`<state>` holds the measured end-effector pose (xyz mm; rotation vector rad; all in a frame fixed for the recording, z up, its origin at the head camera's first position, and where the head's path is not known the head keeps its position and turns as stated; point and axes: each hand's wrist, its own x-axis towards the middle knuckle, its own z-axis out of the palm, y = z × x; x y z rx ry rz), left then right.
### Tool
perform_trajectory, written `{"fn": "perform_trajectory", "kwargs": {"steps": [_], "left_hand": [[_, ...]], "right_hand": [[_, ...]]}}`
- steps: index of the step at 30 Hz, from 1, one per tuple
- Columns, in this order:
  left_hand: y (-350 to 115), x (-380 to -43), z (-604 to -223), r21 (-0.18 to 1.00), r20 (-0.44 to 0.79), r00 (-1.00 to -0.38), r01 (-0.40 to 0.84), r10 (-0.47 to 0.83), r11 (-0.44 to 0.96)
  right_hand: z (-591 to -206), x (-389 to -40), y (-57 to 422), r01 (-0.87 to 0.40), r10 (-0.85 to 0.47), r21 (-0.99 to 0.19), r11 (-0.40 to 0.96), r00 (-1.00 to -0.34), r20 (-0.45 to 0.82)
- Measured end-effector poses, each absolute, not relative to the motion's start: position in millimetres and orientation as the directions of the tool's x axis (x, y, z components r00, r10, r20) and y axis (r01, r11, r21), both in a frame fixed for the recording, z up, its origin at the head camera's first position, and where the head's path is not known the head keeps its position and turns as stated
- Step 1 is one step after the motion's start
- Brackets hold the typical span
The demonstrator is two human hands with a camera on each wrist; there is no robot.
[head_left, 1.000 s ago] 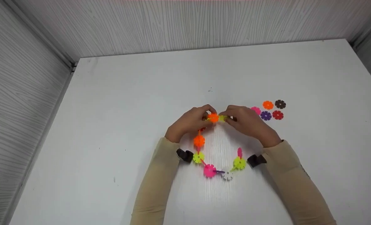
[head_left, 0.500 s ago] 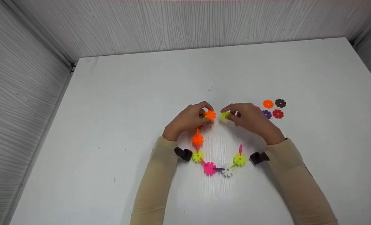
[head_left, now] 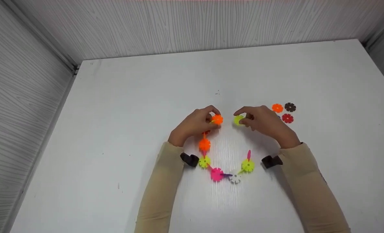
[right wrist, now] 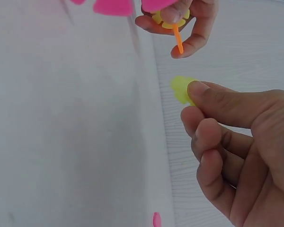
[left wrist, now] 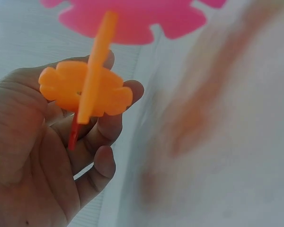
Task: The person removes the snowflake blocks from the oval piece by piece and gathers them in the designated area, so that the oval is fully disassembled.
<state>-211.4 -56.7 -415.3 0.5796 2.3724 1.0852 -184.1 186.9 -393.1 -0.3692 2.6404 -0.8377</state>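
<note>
Chain [head_left: 204, 144], curved on table [head_left: 130, 106]: left hand [head_left: 193, 125] pinches its far end, by orange disc [head_left: 217, 119]. Yellow disc [head_left: 237, 120]: pinched by right hand [head_left: 265, 122], apart. Apparent step: joining; next likely calls for aligning both discs.

I can read no words, numbers, brands or signs anywhere here. The small dark specks [head_left: 217, 92] toward the far side of the table [head_left: 146, 97] form no letters, and the dark pattern [head_left: 323, 177] edging my right sleeve [head_left: 303, 178] is too small to tell.
</note>
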Motion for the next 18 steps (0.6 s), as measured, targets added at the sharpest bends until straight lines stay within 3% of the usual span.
{"fn": "perform_trajectory", "kwargs": {"steps": [12,18], "left_hand": [[-59,-211,-416,0.8,-0.223,-0.8,0.176,0.557,0.573],[-59,-211,-416,0.805,-0.221,-0.793,0.181,0.568,0.566]], "right_hand": [[-388,-188,208,-0.171,-0.401,-0.662,0.73,-0.892,-0.211],[-383,-189,220,-0.19,-0.389,-0.636,0.748,-0.902,-0.187]]}}
